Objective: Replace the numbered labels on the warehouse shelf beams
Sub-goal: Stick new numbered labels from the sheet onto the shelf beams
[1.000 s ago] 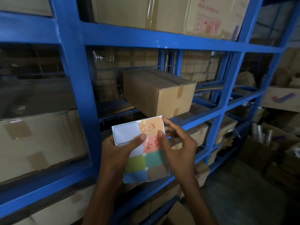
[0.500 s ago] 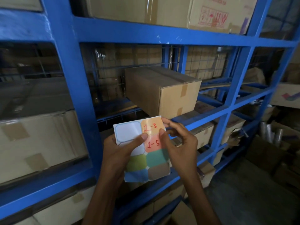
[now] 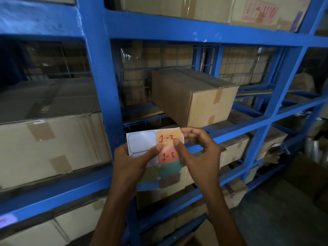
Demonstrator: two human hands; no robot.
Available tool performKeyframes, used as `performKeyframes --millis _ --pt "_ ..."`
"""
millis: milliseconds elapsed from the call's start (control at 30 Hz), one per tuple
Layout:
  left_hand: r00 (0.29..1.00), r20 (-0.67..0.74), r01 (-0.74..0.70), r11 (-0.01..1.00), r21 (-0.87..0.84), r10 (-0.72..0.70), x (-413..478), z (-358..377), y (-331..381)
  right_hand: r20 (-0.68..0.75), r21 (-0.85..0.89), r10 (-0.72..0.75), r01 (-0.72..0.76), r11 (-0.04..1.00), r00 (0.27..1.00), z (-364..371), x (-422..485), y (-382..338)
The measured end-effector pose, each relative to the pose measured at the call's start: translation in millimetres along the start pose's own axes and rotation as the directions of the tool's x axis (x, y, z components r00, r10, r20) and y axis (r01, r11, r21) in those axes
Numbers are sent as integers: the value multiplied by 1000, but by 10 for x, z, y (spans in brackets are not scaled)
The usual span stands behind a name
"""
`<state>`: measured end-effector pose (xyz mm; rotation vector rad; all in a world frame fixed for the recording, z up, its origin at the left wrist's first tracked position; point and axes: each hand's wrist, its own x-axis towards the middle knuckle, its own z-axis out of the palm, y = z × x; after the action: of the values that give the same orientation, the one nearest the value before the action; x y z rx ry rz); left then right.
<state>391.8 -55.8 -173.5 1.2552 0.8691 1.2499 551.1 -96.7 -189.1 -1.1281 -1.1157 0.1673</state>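
Note:
I hold a sheet of coloured sticker labels (image 3: 142, 142) in front of the blue shelf rack. My left hand (image 3: 131, 164) grips the sheet from the left, thumb on its front. My right hand (image 3: 197, 155) pinches the orange label marked "1-3" (image 3: 168, 138) at the sheet's top right corner, thumb on its lower edge. Below it sits a red label marked "1-5" (image 3: 168, 156), then green, teal, blue and brown blank labels. A pale label (image 3: 7, 220) is stuck on the lower left shelf beam (image 3: 53, 190).
A blue upright post (image 3: 101, 77) stands just left of the sheet. A brown carton (image 3: 193, 96) rests on the shelf behind my hands. Large cartons (image 3: 49, 144) fill the left bay. More beams (image 3: 248, 123) and boxes run off to the right, with floor clutter at far right.
The camera view has shifted slightly left and closer to the rack. My right thumb has moved up from the "1-5" label to the lower edge of the "1-3" label.

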Motion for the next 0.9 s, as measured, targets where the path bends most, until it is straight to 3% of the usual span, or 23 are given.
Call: performKeyframes --millis 567,900 --pt "999 2 -49 998 45 49 -35 -70 -100 72 -83 -62 67 994 996 -4 -45 23" --pt "999 -13 -33 998 61 34 -13 -120 -195 -34 -238 -179 166 957 983 53 -98 75"
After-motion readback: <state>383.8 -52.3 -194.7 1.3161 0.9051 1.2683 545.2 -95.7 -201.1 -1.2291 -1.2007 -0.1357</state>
